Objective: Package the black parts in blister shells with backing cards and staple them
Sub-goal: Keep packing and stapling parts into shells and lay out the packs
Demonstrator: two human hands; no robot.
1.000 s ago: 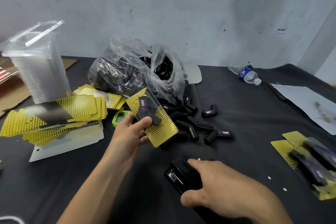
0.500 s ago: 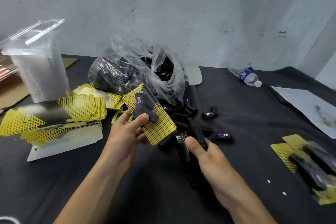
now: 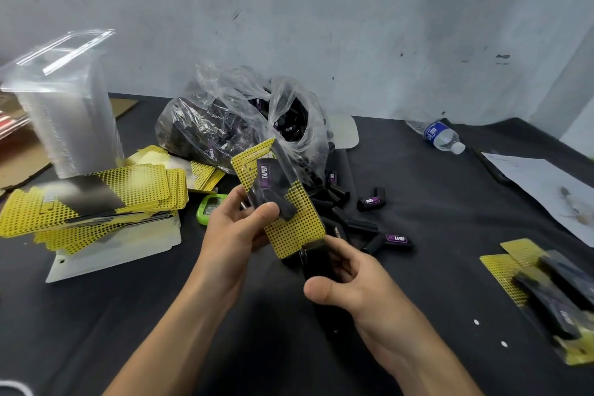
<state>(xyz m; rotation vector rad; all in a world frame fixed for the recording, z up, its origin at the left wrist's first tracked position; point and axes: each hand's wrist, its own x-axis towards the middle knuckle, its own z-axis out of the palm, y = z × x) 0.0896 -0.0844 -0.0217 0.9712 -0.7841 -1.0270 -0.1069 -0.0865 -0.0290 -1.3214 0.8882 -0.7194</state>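
The assembled pack (image 3: 279,199) is up off the desk (image 3: 434,202), tilted, a clear blister shell over a yellow dotted backing card with a black part inside reading TAPER. The left hand (image 3: 236,231) has it, thumb pressed on the front of the shell, fingers (image 3: 257,236) curled behind the card, a firm pinch. Right under the pack's lower edge sits the black stapler (image 3: 316,267), nose touching or just beside the card's bottom corner, hard to say which. The right hand (image 3: 356,286) is wrapped round the stapler, thumb low on the near side, fingers over the top, clenched on it.

Behind the pack, loose black parts (image 3: 369,202) lie scattered on the dark desk, spilling from a crumpled clear plastic bag (image 3: 231,119). Off to the left, a fanned stack of yellow backing cards (image 3: 96,196), and behind it a tall stack of clear blister shells (image 3: 67,112). A green gadget (image 3: 209,209) peeks out between cards and left hand. Far right, finished packs (image 3: 546,296) lie flat near the desk edge, with a water bottle (image 3: 440,137) on its side further back and a white sheet of paper (image 3: 543,190) beside it
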